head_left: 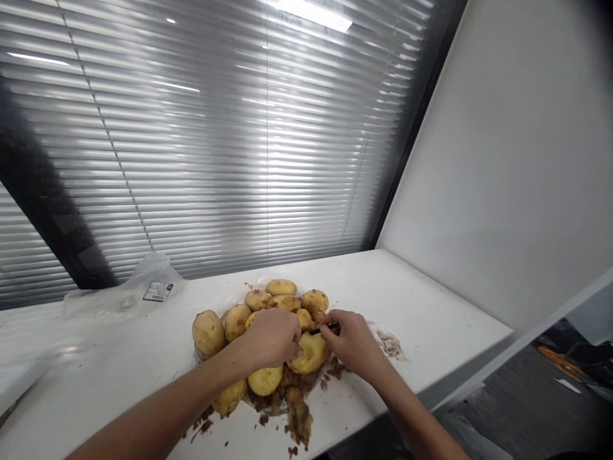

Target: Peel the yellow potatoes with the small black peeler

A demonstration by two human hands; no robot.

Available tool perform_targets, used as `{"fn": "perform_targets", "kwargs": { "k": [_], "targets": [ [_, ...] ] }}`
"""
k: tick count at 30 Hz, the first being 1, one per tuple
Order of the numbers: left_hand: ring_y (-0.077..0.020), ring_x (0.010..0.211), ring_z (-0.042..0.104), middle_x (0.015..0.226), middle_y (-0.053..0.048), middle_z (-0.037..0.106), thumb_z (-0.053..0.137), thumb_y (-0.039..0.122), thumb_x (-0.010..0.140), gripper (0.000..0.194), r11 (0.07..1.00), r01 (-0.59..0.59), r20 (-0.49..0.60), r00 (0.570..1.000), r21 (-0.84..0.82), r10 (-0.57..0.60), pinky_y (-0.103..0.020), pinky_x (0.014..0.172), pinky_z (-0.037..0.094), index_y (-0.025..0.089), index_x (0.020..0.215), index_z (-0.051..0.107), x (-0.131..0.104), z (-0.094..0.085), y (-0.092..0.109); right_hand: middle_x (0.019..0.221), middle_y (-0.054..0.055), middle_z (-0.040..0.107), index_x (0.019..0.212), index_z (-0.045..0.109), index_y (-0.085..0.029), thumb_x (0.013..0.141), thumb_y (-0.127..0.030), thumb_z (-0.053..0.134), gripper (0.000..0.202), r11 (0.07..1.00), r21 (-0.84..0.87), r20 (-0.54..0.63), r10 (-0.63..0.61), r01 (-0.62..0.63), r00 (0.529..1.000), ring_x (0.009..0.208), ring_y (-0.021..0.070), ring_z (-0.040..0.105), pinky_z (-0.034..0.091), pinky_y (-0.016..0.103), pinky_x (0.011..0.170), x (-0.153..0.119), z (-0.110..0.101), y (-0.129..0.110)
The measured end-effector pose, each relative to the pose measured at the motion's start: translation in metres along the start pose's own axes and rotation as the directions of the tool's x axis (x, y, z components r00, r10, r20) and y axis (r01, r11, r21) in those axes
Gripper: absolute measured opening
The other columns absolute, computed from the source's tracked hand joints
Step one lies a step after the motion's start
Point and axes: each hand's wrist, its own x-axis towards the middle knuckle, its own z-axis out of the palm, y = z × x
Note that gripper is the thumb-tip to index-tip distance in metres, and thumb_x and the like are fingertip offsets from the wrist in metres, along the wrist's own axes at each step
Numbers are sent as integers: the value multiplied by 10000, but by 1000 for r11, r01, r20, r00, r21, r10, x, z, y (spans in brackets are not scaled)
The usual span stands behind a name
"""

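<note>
My right hand [352, 338] is closed around a slim black peeler [322, 329], whose far end points left over a peeled yellow potato [311, 354]. Against the upper left side of that same potato, my left hand [275, 335] is curled with its fingers bent, steadying it. Several more peeled potatoes [208, 332] lie heaped behind and to the left, some with bits of brown skin. My left forearm hides part of the heap. Brown peelings [299, 415] are piled under and in front of the potatoes, on a clear plastic sheet.
The white table [383, 287] meets a white wall panel on the right and blinds [239, 160] behind. A clear plastic bag [129, 291] with a label lies at the back left. A crumpled netlike bundle [389, 344] rests right of my right hand.
</note>
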Motion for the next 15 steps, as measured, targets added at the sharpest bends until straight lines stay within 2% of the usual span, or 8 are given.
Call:
{"fn": "perform_targets", "kwargs": {
  "k": [5,9,12,15],
  "targets": [
    [-142,594,483,510,-2,472,692,296,744,293,999,23,16,1000,31,-24,-282,591,347,155,533,546,-1,-2,3,669,36,717,668,685,-179,727,-144,502,195,997,68,55,-34,30,998,632,180,653,431,239,585,2,2,-3],
    [-159,612,506,527,-12,504,681,292,747,294,998,40,20,999,41,-41,-291,601,354,153,530,540,-1,-3,4,678,37,719,669,686,-176,721,-138,504,194,999,51,5,-16,15,1000,633,185,652,440,248,597,3,4,-4],
    [-174,635,521,559,-18,540,692,292,733,259,998,46,24,999,34,-47,-305,622,363,160,552,561,0,-3,4,679,29,720,673,688,-183,719,-139,507,192,995,95,40,-31,27,999,643,182,654,445,240,593,4,5,-1],
    [-176,630,522,522,-10,500,695,268,725,289,999,53,8,999,11,-53,-309,632,363,153,521,526,-1,-3,4,676,39,720,686,694,-178,724,-146,508,192,999,36,6,2,-2,1000,640,187,647,443,253,606,5,5,1]
  ]
}}
